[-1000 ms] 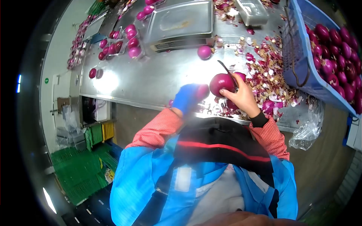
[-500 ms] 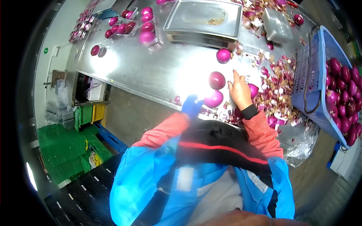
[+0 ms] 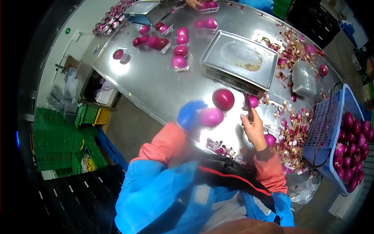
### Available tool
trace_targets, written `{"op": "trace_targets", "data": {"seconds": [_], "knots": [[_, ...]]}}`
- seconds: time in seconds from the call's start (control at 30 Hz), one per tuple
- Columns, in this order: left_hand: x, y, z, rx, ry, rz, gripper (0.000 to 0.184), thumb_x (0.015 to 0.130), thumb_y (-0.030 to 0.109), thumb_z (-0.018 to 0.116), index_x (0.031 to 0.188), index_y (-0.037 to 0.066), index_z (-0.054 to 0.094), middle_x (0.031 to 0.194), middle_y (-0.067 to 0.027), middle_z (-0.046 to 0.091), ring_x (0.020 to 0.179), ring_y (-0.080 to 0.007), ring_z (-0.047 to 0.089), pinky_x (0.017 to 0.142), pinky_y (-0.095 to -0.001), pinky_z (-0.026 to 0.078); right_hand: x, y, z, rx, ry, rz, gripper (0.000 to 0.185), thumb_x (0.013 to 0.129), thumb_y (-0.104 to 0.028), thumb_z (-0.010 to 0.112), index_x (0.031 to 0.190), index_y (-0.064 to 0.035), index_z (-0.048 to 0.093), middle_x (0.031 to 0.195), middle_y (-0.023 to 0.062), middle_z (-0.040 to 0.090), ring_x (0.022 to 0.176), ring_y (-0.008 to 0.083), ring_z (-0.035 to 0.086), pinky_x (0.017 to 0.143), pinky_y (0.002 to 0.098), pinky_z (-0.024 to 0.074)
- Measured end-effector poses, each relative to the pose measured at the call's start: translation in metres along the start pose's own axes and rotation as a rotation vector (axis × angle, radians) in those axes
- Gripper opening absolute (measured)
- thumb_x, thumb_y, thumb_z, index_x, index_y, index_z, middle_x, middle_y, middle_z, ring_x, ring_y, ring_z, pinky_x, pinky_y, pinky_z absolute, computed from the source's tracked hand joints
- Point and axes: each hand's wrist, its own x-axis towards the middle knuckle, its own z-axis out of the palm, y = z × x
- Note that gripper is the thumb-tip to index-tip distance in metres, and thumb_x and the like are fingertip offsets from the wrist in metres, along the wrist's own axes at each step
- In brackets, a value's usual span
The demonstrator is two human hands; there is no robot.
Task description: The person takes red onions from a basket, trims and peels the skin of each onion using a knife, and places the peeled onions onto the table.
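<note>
we saw the pink onion (image 3: 212, 117) over the near side of the steel bench (image 3: 150, 91). the blue-gloved left hand (image 3: 191, 114) was against it at nine o'clock, its fingers grasping the onion, though blur hid exactly where each one lay. the dark red onion (image 3: 223, 99) sat just beside, at one o'clock. between three and four we had the bare right hand (image 3: 254, 130), its fingers clenched on a dark knife (image 3: 247, 106). a small onion (image 3: 254, 101) showed just beside the knife at two o'clock, and another onion (image 3: 270, 139) lay near the right hand at four.

counting from the pink onion, we found the scale (image 3: 239, 62) at one o'clock, the clear plastic boxes (image 3: 304, 78) at two, and at three both the heap of peels (image 3: 293, 134) and the blue crate (image 3: 317, 126), with crated onions (image 3: 352, 150) piled inside. at eleven stood a tray of onions (image 3: 180, 50). near twelve, at the far side, another person's hand (image 3: 193, 4) was beside some packed onions (image 3: 211, 4).
</note>
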Motion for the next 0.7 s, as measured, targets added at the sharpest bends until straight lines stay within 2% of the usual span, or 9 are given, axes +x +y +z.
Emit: {"op": "trace_targets", "data": {"seconds": [0.07, 0.17, 0.23, 0.33, 0.43, 0.5, 0.6, 0.63, 0.7], "knots": [[0.043, -0.009, -0.029, -0.065, 0.062, -0.003, 0.021, 0.097, 0.022, 0.055, 0.110, 0.010, 0.067, 0.091, 0.0018, 0.065, 0.062, -0.0036, 0.051, 0.050, -0.0169, 0.039, 0.004, -0.003, 0.004, -0.046, -0.018, -0.045, 0.030, 0.092, -0.020, 0.064, 0.116, -0.0029, 0.060, 0.082, 0.0083, 0.064, 0.071, 0.0140, 0.057, 0.067, 0.0291, 0.0469], [0.135, -0.020, -0.072, -0.825, 0.199, -0.607, 0.021, 0.090, 0.024, 0.066, 0.107, 0.012, 0.065, 0.094, -0.0023, 0.064, 0.071, -0.0163, 0.060, 0.061, -0.0304, 0.050, 0.001, -0.002, 0.009, -0.074, -0.003, 0.011, 0.027, 0.091, -0.018, 0.064, 0.113, -0.0020, 0.061, 0.078, 0.0071, 0.062, 0.068, 0.0126, 0.055, 0.065, 0.0285, 0.0460], [0.192, -0.051, -0.077, -0.891, 0.275, -0.482, 0.015, 0.096, 0.025, 0.059, 0.103, 0.014, 0.066, 0.084, 0.0038, 0.059, 0.061, -0.0074, 0.049, 0.052, -0.0216, 0.040, -0.005, -0.003, 0.010, -0.072, 0.030, 0.063, 0.024, 0.092, -0.016, 0.062, 0.110, -0.0006, 0.063, 0.079, 0.0084, 0.064, 0.070, 0.0128, 0.057, 0.066, 0.0283, 0.0470], [0.273, -0.115, -0.079, -0.862, 0.291, -0.366, 0.011, 0.093, 0.020, 0.060, 0.092, 0.010, 0.065, 0.076, 0.0015, 0.059, 0.056, -0.0096, 0.050, 0.049, -0.0227, 0.039, -0.015, 0.013, 0.010, -0.107, 0.089, 0.054, 0.022, 0.094, -0.017, 0.061, 0.107, 0.0004, 0.064, 0.084, 0.0114, 0.068, 0.076, 0.0144, 0.061, 0.070, 0.0289, 0.0487], [0.340, -0.189, -0.062, -1.022, 0.293, -0.508, 0.013, 0.091, 0.018, 0.060, 0.089, 0.007, 0.064, 0.075, -0.0001, 0.061, 0.060, -0.0116, 0.054, 0.052, -0.0247, 0.043, -0.022, 0.026, 0.006, -0.112, 0.154, 0.068, 0.023, 0.094, -0.018, 0.062, 0.107, 0.0002, 0.065, 0.084, 0.0123, 0.069, 0.077, 0.0152, 0.062, 0.070, 0.0295, 0.0488], [0.365, -0.229, -0.045, -0.890, 0.290, -0.512, 0.017, 0.090, 0.022, 0.062, 0.095, 0.006, 0.066, 0.081, -0.0050, 0.065, 0.067, -0.0180, 0.060, 0.056, -0.0286, 0.047, -0.025, 0.025, -0.002, -0.100, 0.161, 0.129, 0.023, 0.093, -0.018, 0.062, 0.107, -0.0002, 0.065, 0.083, 0.0119, 0.067, 0.073, 0.0153, 0.060, 0.068, 0.0293, 0.0480], [0.418, -0.392, -0.010, 0.231, 0.131, -0.191, 0.037, 0.085, 0.038, 0.067, 0.110, 0.011, 0.066, 0.103, -0.0200, 0.068, 0.093, -0.0358, 0.067, 0.074, -0.0433, 0.053, -0.029, 0.026, -0.012, -0.120, 0.179, 0.232, 0.023, 0.094, -0.017, 0.062, 0.108, -0.0002, 0.064, 0.083, 0.0108, 0.067, 0.071, 0.0149, 0.058, 0.067, 0.0291, 0.0474], [0.420, -0.421, 0.002, 0.244, 0.158, -0.184, 0.040, 0.083, 0.041, 0.068, 0.112, 0.013, 0.066, 0.107, -0.0220, 0.067, 0.097, -0.0385, 0.066, 0.079, -0.0457, 0.053, -0.031, 0.027, -0.014, -0.123, 0.182, 0.208, 0.021, 0.094, -0.016, 0.061, 0.108, 0.0000, 0.064, 0.085, 0.0101, 0.067, 0.074, 0.0141, 0.058, 0.068, 0.0286, 0.0472], [0.402, -0.379, 0.001, -0.052, 0.283, -0.486, 0.045, 0.084, 0.037, 0.069, 0.120, 0.011, 0.060, 0.115, -0.0229, 0.063, 0.102, -0.0389, 0.064, 0.086, -0.0489, 0.050, -0.033, 0.031, -0.016, -0.122, 0.184, 0.165, 0.019, 0.095, -0.014, 0.059, 0.106, 0.0006, 0.063, 0.090, 0.0087, 0.067, 0.079, 0.0124, 0.058, 0.071, 0.0275, 0.0466]]}}
